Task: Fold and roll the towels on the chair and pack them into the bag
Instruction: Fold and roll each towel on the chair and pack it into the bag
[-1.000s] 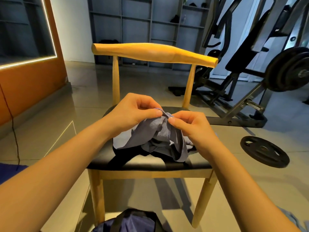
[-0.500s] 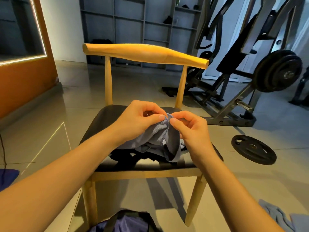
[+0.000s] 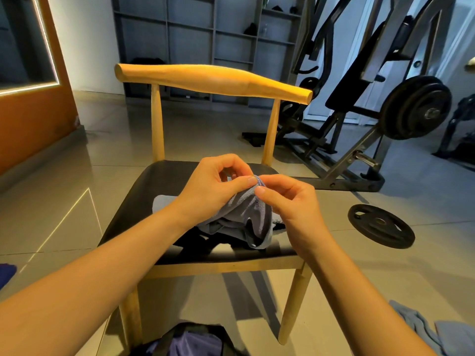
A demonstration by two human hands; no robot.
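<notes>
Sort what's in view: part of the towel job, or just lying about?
Job:
- towel, pinched by left hand and right hand
- chair
- bag

Lying about:
- weight plate
- weight machine
- shelves

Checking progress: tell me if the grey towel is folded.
Unfolded: the grey cloth towel hangs bunched, pinched by left hand and right hand.
</notes>
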